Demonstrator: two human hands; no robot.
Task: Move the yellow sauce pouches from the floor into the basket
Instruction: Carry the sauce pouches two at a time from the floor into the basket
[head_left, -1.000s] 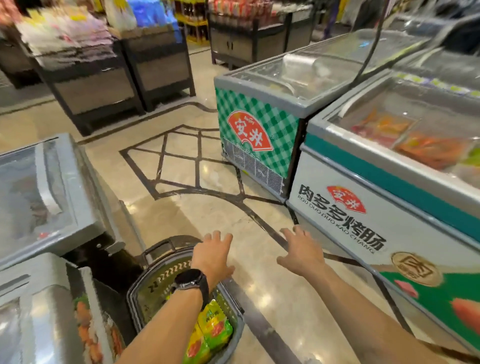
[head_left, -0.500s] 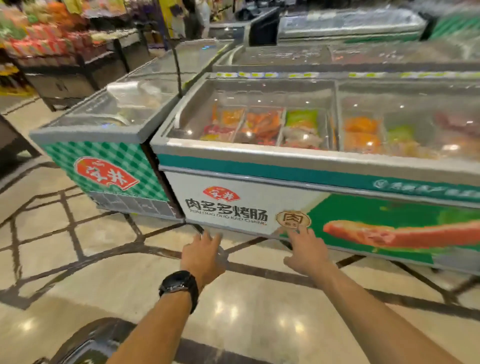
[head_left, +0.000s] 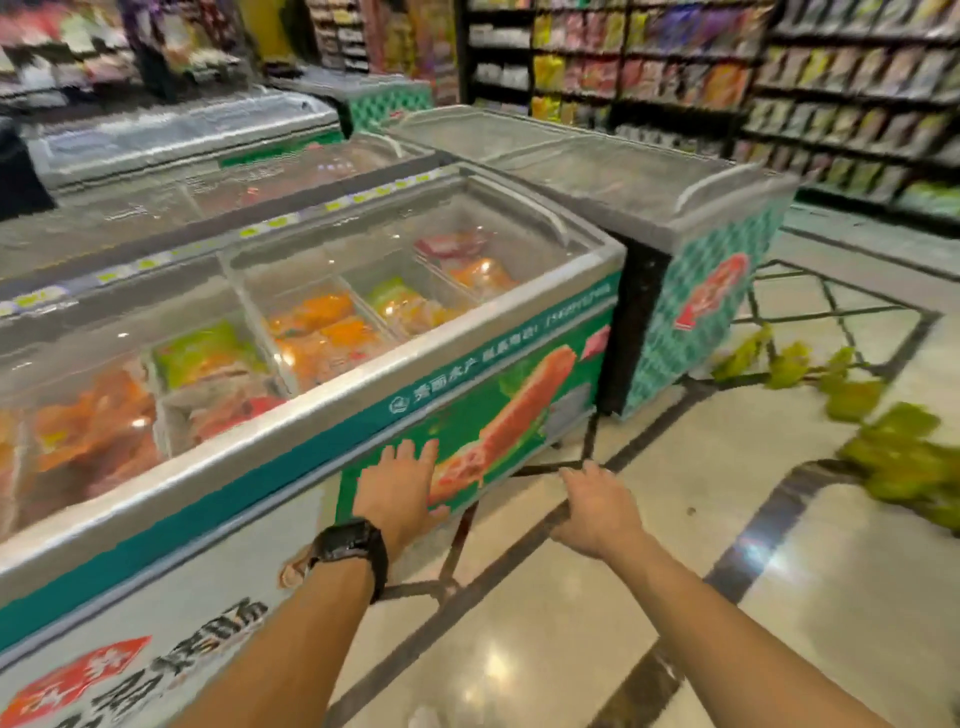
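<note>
Both empty, fingers spread: left hand at the freezer, right hand nearer the pouches, strung along the floor right of the freezer.

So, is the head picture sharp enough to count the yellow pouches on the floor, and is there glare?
Head view: no, motion blur smears the yellow pouches at the right into streaks, so no count; head view: bright glare spots lie on the floor; head view: the left hand and right hand look fairly sharp.
</note>
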